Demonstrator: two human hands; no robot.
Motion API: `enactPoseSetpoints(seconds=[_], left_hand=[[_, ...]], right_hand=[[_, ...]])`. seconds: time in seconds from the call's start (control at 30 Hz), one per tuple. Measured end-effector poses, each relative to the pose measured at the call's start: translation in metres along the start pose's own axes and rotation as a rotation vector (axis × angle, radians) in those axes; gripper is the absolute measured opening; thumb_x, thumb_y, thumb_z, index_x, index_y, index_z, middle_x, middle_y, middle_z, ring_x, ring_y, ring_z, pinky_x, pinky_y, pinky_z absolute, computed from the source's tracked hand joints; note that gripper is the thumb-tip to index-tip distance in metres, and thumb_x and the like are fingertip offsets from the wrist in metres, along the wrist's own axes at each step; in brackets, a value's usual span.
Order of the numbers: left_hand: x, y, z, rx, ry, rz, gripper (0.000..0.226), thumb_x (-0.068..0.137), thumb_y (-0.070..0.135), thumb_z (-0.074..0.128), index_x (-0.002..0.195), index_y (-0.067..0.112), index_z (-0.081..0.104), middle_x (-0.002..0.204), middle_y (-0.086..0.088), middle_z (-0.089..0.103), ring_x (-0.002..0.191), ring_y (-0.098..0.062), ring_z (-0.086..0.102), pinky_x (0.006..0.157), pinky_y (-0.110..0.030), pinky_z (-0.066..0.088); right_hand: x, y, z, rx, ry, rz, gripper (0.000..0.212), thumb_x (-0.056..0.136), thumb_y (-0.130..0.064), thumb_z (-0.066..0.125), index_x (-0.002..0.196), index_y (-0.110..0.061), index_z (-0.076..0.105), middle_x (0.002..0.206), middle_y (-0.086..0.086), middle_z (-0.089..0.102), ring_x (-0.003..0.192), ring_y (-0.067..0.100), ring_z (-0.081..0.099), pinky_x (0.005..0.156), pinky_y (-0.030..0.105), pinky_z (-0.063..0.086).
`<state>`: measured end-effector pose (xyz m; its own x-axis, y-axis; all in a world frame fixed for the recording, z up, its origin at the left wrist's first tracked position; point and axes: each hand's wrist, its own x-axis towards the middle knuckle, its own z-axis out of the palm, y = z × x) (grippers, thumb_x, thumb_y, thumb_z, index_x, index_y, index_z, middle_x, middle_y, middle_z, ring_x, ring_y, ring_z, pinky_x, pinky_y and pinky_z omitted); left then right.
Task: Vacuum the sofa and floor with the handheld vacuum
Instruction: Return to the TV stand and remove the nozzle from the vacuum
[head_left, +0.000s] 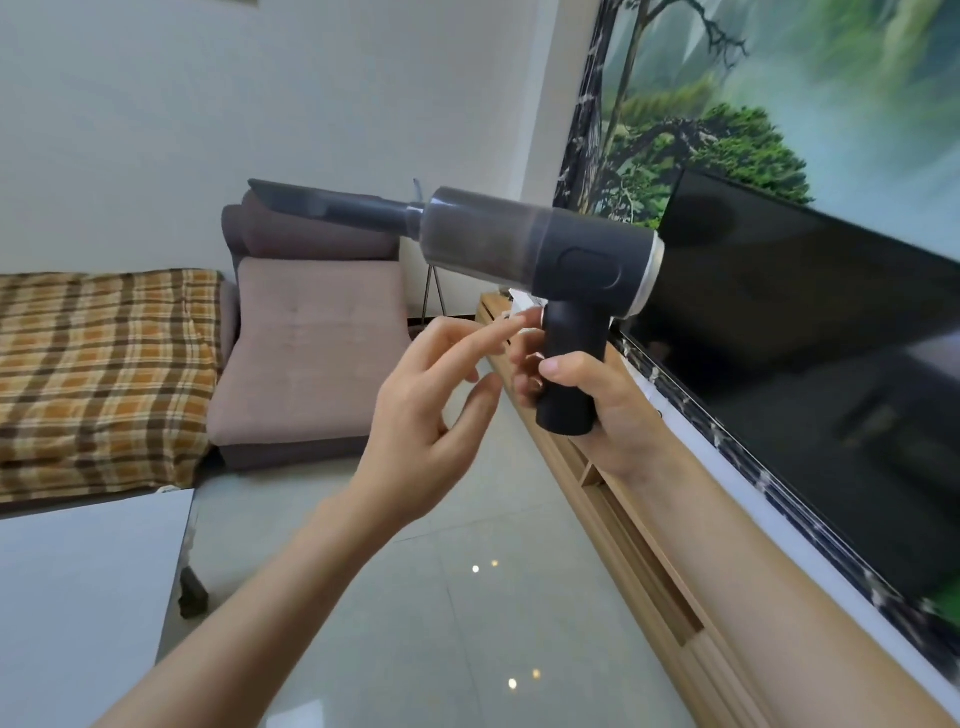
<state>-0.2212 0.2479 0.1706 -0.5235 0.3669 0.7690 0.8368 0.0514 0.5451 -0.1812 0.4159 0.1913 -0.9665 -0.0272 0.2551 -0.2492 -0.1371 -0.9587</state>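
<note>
- The right hand (587, 395) grips the dark handle of the handheld vacuum (530, 249), holding it up in the air at mid-scene, with its nozzle pointing left toward the sofa (306, 353).
- The left hand (431, 395) holds nothing; its fingers are spread and loosely extended, the index fingertip just at the front of the handle.
- The sofa stands at the far left, a plaid blanket (104, 374) over its left part.
- Glossy floor (467, 597) lies below.
- A television (810, 332) stands on a wooden surface (649, 561) at the right.
</note>
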Motion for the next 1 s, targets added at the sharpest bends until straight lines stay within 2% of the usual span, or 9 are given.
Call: enactPoseSetpoints(seconds=[0.13,0.3,0.4,0.5,0.6,0.67,0.8,0.9,1.0], left_hand=[[-0.002,0.000,0.003,-0.003,-0.040,-0.012,0.042,0.093,0.017,0.047,0.135,0.019,0.054,0.102,0.008,0.048,0.096,-0.011,0.051,0.081,-0.021,0.043],[-0.007,-0.004,0.004,-0.019,-0.083,-0.089,0.045,0.093,0.024,0.047,0.137,0.027,0.052,0.106,0.010,0.046,0.105,-0.014,0.050,0.086,-0.031,0.046],[-0.010,-0.003,0.004,-0.112,-0.083,-0.169,0.044,0.093,0.020,0.051,0.135,0.033,0.051,0.108,0.011,0.046,0.108,-0.012,0.048,0.091,-0.030,0.045],[-0.011,-0.002,0.002,-0.214,-0.100,-0.243,0.044,0.091,0.020,0.052,0.131,0.038,0.053,0.108,0.014,0.046,0.110,-0.013,0.047,0.093,-0.031,0.044],[-0.010,-0.001,-0.002,-0.268,-0.141,-0.302,0.042,0.088,0.027,0.054,0.128,0.041,0.056,0.104,0.024,0.046,0.109,-0.007,0.046,0.093,-0.030,0.044],[-0.009,-0.002,-0.005,-0.284,-0.174,-0.327,0.042,0.088,0.024,0.055,0.127,0.038,0.057,0.101,0.029,0.045,0.105,-0.001,0.046,0.092,-0.025,0.042],[-0.006,0.000,-0.011,-0.306,-0.247,-0.361,0.043,0.086,0.021,0.056,0.124,0.040,0.059,0.108,0.018,0.048,0.104,0.000,0.045,0.090,-0.013,0.039],[-0.003,0.001,-0.015,-0.298,-0.288,-0.374,0.044,0.084,0.022,0.055,0.121,0.045,0.058,0.108,0.013,0.048,0.104,-0.001,0.045,0.090,-0.012,0.038],[-0.003,-0.001,-0.017,-0.260,-0.305,-0.391,0.044,0.083,0.026,0.055,0.118,0.052,0.057,0.105,0.019,0.043,0.105,0.000,0.043,0.093,-0.012,0.038]], right_hand=[[-0.003,0.002,-0.001,-0.021,-0.011,0.031,0.007,0.075,-0.012,0.058,0.082,-0.010,0.057,0.072,0.003,0.055,0.065,0.013,0.055,0.062,0.024,0.049],[-0.007,0.010,0.004,0.012,-0.009,0.027,0.004,0.069,-0.021,0.062,0.071,-0.018,0.063,0.066,0.002,0.052,0.062,0.016,0.053,0.059,0.025,0.048],[-0.010,0.008,0.008,0.023,-0.026,0.060,0.006,0.066,-0.026,0.062,0.064,-0.022,0.067,0.064,0.002,0.053,0.059,0.013,0.054,0.058,0.022,0.049],[-0.012,0.008,0.009,0.013,-0.062,0.070,0.009,0.068,-0.026,0.060,0.065,-0.024,0.068,0.063,0.002,0.053,0.059,0.012,0.053,0.059,0.021,0.049],[-0.009,0.010,0.007,-0.018,-0.071,0.097,0.016,0.070,-0.026,0.060,0.068,-0.010,0.059,0.062,0.003,0.053,0.059,0.014,0.052,0.061,0.025,0.046],[-0.009,0.010,0.005,-0.039,-0.087,0.123,0.024,0.070,-0.027,0.060,0.072,-0.003,0.055,0.062,0.003,0.052,0.059,0.014,0.051,0.061,0.026,0.044],[-0.009,0.011,0.007,0.006,-0.140,0.107,0.009,0.073,-0.025,0.057,0.070,-0.021,0.065,0.063,0.002,0.051,0.058,0.013,0.051,0.058,0.022,0.045],[-0.010,0.011,0.008,0.006,-0.163,0.102,0.012,0.074,-0.025,0.056,0.070,-0.025,0.067,0.062,0.002,0.052,0.057,0.012,0.051,0.058,0.020,0.045],[-0.010,0.011,0.006,-0.013,-0.162,0.100,0.009,0.073,-0.025,0.057,0.069,-0.021,0.063,0.061,0.003,0.053,0.056,0.012,0.051,0.057,0.021,0.045]])
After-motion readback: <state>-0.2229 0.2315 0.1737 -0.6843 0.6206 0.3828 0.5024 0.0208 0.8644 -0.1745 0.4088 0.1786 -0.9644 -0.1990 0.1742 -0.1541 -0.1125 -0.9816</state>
